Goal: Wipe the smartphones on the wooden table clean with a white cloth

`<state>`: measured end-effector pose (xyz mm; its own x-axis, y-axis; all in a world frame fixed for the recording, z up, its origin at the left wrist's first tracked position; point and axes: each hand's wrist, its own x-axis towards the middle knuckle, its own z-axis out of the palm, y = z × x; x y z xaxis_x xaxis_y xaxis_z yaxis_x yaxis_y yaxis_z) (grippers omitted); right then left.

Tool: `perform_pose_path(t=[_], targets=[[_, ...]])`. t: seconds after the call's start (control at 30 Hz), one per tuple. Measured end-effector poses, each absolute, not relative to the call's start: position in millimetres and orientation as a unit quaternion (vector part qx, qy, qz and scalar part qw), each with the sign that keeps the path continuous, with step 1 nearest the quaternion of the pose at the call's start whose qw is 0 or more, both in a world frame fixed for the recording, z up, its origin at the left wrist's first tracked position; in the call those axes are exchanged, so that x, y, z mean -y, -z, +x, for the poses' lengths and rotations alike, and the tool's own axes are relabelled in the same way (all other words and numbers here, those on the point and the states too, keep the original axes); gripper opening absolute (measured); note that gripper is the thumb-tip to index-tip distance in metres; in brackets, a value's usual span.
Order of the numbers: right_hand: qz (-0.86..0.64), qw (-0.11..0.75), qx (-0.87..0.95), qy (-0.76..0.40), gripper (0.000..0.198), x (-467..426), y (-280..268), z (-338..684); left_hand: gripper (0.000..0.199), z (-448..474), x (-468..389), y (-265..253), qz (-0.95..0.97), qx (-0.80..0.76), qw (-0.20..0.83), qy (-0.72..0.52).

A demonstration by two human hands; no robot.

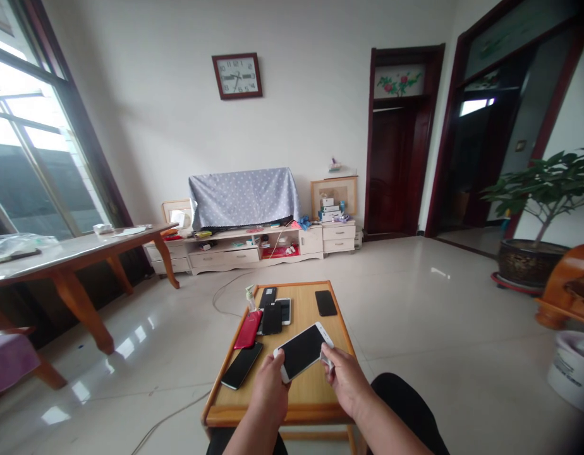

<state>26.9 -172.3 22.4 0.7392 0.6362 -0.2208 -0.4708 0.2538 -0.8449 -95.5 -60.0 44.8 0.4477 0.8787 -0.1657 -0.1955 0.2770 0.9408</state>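
Above a small wooden table (301,395), a white-framed smartphone (302,351) is held tilted with its dark screen facing up. My left hand (269,382) is closed round its left end, the thumb on the front edge. At the right end, my right hand (344,374) is closed on a small whitish cloth (326,360), pinched against the phone's edge; whether it is cloth or tissue is hard to tell. Left of the phone on the tabletop lie a black smartphone (242,366), a red phone (248,330) and a black phone (272,318) overlapping a white one (285,309).
Another black phone (325,303) lies at the table's far right, and a clear pump bottle (251,299) stands at the far left. A cable (171,414) runs over the floor. A larger table (83,253) is at left; a potted plant (524,268) and white bucket (574,373) stand right.
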Motion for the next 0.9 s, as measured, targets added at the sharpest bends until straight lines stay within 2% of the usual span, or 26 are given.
perform_pose_path(t=[0.07,0.13,0.3,0.43,0.67,0.9], targets=[[-0.506,0.782,0.076,-0.356,0.037,172,-15,33,0.065,-97,60,-42,0.479,-0.374,0.709,-0.357],[-0.51,0.777,0.068,-0.362,0.035,172,-9,38,0.079,-98,60,-38,0.554,-0.366,0.658,-0.355],[-0.522,0.763,0.045,-0.378,0.032,170,3,49,0.078,-99,57,-24,0.827,-0.259,0.387,-0.316],[-0.54,0.749,0.033,-0.383,0.033,171,12,52,0.081,-98,56,-9,0.881,-0.297,0.266,-0.255],[-0.604,0.71,0.053,-0.358,0.05,171,19,58,0.068,-93,48,12,0.89,-0.328,0.202,-0.243],[-0.672,0.688,0.1,-0.256,0.052,168,27,66,0.062,-87,40,5,0.883,-0.388,0.162,-0.21]])
